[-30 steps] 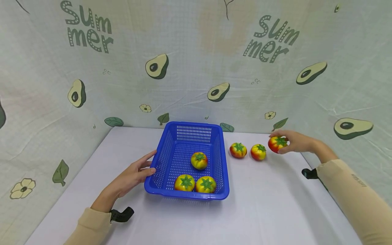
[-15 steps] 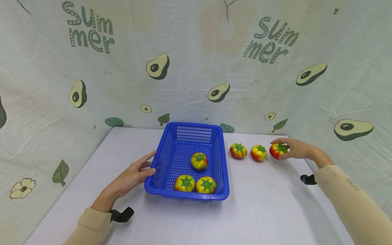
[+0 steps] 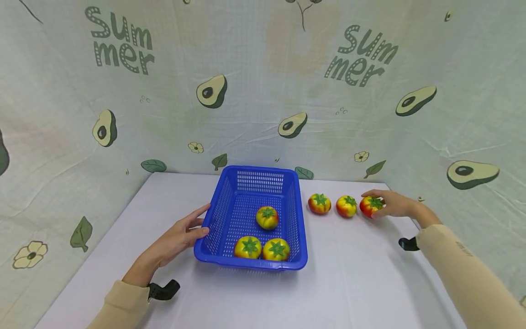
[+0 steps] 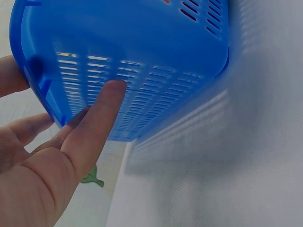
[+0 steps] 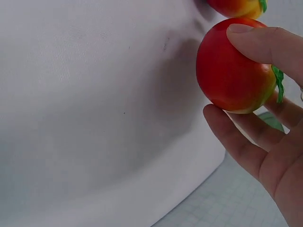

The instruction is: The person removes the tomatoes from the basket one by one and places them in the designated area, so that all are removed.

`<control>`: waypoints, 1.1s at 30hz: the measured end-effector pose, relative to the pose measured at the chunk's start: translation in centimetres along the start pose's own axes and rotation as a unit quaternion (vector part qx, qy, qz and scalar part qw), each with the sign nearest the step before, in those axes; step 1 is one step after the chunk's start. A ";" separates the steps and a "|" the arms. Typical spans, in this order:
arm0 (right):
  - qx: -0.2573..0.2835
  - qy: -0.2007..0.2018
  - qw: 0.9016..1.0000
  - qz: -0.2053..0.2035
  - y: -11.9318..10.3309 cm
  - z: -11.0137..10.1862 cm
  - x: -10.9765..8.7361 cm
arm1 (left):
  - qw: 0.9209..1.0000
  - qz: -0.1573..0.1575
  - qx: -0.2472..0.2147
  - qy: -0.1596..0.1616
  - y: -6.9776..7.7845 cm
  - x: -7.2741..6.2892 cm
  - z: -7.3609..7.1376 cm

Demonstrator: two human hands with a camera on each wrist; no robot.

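Observation:
My left hand (image 3: 176, 237) grips the left rim of a blue plastic basket (image 3: 302, 228); in the left wrist view a finger (image 4: 94, 123) presses its slotted outer wall. Inside the basket sit three red-and-yellow toy tomatoes with green leafy tops: one mid-floor (image 3: 267, 218), two side by side at the near wall, left (image 3: 248, 247) and right (image 3: 276, 250). At the table's far right my right hand (image 3: 392, 204) holds another toy tomato (image 3: 367, 207) between thumb and fingers, close over the cloth; the right wrist view shows its red side (image 5: 232, 71).
Two more toy tomatoes, one (image 3: 319, 204) right of the basket and another (image 3: 346, 206) beside the held one, stand in a row on the white tablecloth (image 3: 349, 274). Behind the table hangs a printed cloth (image 3: 246, 123) with avocados, also covering both sides.
My right hand has come down toward the table with the toy tomato, which is now level with the other two in the row. The left hand and basket have stayed put.

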State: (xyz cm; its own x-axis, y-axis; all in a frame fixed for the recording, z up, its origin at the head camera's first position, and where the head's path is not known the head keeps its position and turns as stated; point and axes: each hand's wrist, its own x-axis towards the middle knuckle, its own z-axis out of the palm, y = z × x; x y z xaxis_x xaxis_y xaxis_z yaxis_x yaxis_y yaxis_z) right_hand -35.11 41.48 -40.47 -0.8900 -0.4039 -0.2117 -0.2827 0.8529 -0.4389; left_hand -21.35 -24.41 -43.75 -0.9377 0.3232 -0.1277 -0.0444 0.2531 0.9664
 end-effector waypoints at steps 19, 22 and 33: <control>0.009 -0.014 0.999 0.029 1.2 0.4 -0.1 | 1.000 -0.002 0.000 0.001 0.1 -0.1 0.0; 0.014 -0.020 0.999 0.034 1.2 0.4 -0.1 | 1.000 -0.003 0.002 0.001 0.1 -0.1 0.0; -0.012 -0.003 1.000 -0.004 -0.6 -1.2 0.0 | 1.000 -0.005 0.005 0.001 0.0 0.0 -0.1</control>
State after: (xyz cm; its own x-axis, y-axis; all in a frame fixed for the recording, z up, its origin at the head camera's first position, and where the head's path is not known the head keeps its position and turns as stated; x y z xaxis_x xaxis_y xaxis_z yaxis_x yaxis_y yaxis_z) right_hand -35.35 41.40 -39.17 -0.8855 -0.4127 -0.2136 -0.2984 0.8573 -0.4194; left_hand -21.35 -24.47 -43.77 -0.9381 0.3184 -0.1361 -0.0499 0.2646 0.9631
